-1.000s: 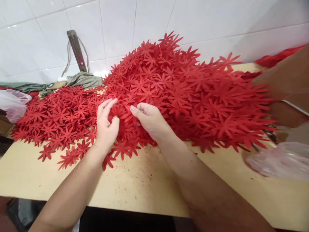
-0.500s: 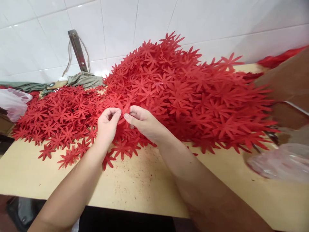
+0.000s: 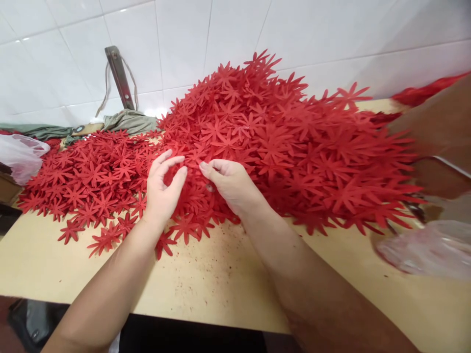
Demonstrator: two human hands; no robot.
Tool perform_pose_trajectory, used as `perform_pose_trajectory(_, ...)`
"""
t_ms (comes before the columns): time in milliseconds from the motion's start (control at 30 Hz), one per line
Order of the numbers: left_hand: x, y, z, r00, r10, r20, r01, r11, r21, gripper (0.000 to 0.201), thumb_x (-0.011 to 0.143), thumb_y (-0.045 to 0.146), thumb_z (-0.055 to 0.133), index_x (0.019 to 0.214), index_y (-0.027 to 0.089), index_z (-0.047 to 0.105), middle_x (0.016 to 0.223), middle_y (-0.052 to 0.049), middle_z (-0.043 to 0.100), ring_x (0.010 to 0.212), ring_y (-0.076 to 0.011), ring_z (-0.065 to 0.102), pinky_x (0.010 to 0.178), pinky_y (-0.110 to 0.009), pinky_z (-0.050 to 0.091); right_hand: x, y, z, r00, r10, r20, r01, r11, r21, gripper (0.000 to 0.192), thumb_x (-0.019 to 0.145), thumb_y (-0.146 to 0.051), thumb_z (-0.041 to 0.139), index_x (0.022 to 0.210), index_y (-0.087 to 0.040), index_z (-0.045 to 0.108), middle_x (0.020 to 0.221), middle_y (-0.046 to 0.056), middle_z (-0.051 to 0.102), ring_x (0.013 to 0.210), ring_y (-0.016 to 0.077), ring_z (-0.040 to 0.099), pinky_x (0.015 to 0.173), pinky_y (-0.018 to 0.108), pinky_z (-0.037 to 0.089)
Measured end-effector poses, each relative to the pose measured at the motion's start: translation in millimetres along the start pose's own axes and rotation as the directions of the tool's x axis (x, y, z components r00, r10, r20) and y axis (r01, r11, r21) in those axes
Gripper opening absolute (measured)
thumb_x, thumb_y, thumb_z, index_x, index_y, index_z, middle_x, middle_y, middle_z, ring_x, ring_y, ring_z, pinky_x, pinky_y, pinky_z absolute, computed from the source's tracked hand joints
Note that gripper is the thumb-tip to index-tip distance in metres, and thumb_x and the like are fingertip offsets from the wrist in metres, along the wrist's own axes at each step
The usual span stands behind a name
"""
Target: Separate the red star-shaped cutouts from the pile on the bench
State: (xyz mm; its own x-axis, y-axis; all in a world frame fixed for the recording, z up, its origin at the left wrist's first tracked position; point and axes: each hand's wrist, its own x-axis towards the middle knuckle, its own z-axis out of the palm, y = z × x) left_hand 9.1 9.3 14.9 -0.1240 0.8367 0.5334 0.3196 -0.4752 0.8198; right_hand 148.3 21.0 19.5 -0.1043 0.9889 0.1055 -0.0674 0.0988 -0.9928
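A big heap of red star-shaped flower cutouts (image 3: 279, 132) lies on a tan table (image 3: 221, 279), against the white tiled wall. A flatter spread of the same cutouts (image 3: 84, 176) lies to its left. Both my hands are at the front foot of the heap. My left hand (image 3: 162, 189) has its fingers and thumb apart and touches the cutouts. My right hand (image 3: 230, 184) is curled, its fingertips pinching a few cutouts just right of the left thumb. What lies under the palms is hidden.
A metal bar with a string (image 3: 118, 76) leans on the wall over a green cloth (image 3: 125, 120). Clear plastic bags lie at the far left (image 3: 20, 157) and near right (image 3: 427, 250). A blurred brown object (image 3: 437, 127) fills the right edge. The table's front edge is close.
Half a second ago both hands pinched together at one cutout. The left fingers have since spread apart, and the right hand has shifted slightly right. The heap has not moved.
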Motion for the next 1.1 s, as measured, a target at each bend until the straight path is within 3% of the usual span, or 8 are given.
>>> perform_pose_trajectory(100, -5, 9, 4.5, 0.994, 0.011, 0.106, -0.007, 0.999, -0.046, 0.023, 0.075, 0.031, 0.064, 0.094, 0.019, 0.066, 0.115, -0.008, 0.062, 0.112, -0.018, 0.055, 0.105, -0.036, 0.036, 0, 0, -1, 0.998, -0.058, -0.024, 0.055, 0.994, -0.095, 0.054, 0.065, -0.064, 0.061, 0.049, -0.019, 0.037, 0.045, -0.006, 0.032, 0.044, 0.0045, 0.028, 0.044, 0.024, 0.022)
perform_pose_trajectory(233, -7, 7, 11.8, 0.978, -0.115, 0.173, 0.15, 0.967, -0.205, 0.025, 0.07, 0.031, 0.069, 0.091, 0.018, 0.065, 0.1, -0.006, 0.068, 0.094, -0.0157, 0.061, 0.092, -0.031, 0.046, 0, 0, 2, 0.997, -0.076, -0.02, 0.073, 0.99, -0.123, 0.056, 0.063, -0.066, 0.062, 0.049, -0.019, 0.035, 0.048, -0.006, 0.028, 0.048, 0.0056, 0.026, 0.046, 0.024, 0.022)
perform_pose_trajectory(367, -3, -1, 12.8, 0.958, -0.255, 0.13, 0.283, 0.906, -0.315, 0.015, 0.067, 0.025, 0.069, 0.079, 0.017, 0.063, 0.081, -0.002, 0.067, 0.075, -0.0104, 0.061, 0.077, -0.025, 0.049, -4, -2, 7, 0.993, -0.069, 0.096, 0.069, 0.998, 0.004, 0.049, 0.071, -0.063, 0.055, 0.056, -0.02, 0.038, 0.052, -0.004, 0.035, 0.054, 0.0084, 0.035, 0.05, 0.024, 0.03)
perform_pose_trajectory(533, 5, -12, 5.2, 0.93, -0.366, 0.034, 0.345, 0.835, -0.429, 0.02, 0.065, 0.024, 0.068, 0.079, 0.018, 0.057, 0.074, 0.002, 0.062, 0.069, -0.0074, 0.059, 0.075, -0.023, 0.048, -6, -3, 5, 0.967, -0.03, 0.251, 0.036, 0.999, -0.02, 0.026, 0.068, -0.037, 0.066, 0.065, -0.017, 0.048, 0.06, -0.005, 0.043, 0.056, 0.0061, 0.035, 0.056, 0.023, 0.032)
perform_pose_trajectory(633, 8, -20, 2.2, 0.923, -0.382, 0.051, 0.361, 0.812, -0.459, 0.032, 0.06, 0.023, 0.07, 0.088, 0.019, 0.054, 0.082, 0.001, 0.065, 0.078, -0.0101, 0.062, 0.079, -0.026, 0.05, -4, -2, 3, 0.981, -0.045, 0.191, 0.048, 0.999, -0.01, 0.021, 0.066, -0.031, 0.066, 0.067, -0.017, 0.052, 0.062, -0.005, 0.048, 0.057, 0.0059, 0.038, 0.058, 0.023, 0.033)
perform_pose_trajectory(800, 8, -20, 3.0, 0.921, -0.366, 0.133, 0.382, 0.788, -0.482, 0.048, 0.058, 0.021, 0.073, 0.102, 0.021, 0.053, 0.093, -0.002, 0.068, 0.092, -0.0143, 0.064, 0.088, -0.031, 0.049, -1, 1, 1, 0.998, 0.013, 0.058, -0.014, 1.0, 0.024, 0.031, 0.064, -0.043, 0.069, 0.065, -0.018, 0.05, 0.053, -0.005, 0.044, 0.048, 0.0059, 0.034, 0.048, 0.023, 0.028)
perform_pose_trajectory(1000, 5, -10, 4.6, 0.898, -0.399, 0.187, 0.435, 0.739, -0.515, 0.049, 0.055, 0.019, 0.076, 0.101, 0.021, 0.059, 0.08, 0.001, 0.07, 0.074, -0.012, 0.066, 0.081, -0.029, 0.053, 4, 8, -3, 0.989, -0.105, -0.106, 0.098, 0.992, -0.074, 0.05, 0.07, -0.055, 0.061, 0.053, -0.021, 0.03, 0.05, -0.006, 0.028, 0.047, 0.0058, 0.025, 0.045, 0.024, 0.022)
perform_pose_trajectory(1100, 5, -8, 4.5, 0.879, -0.421, 0.222, 0.473, 0.714, -0.517, 0.045, 0.054, 0.019, 0.077, 0.097, 0.021, 0.063, 0.072, 0.002, 0.069, 0.064, -0.01, 0.064, 0.077, -0.028, 0.053, 5, 9, -4, 0.98, -0.139, -0.14, 0.126, 0.987, -0.098, 0.045, 0.072, -0.051, 0.062, 0.054, -0.02, 0.034, 0.052, -0.005, 0.029, 0.05, 0.0063, 0.026, 0.047, 0.024, 0.025)
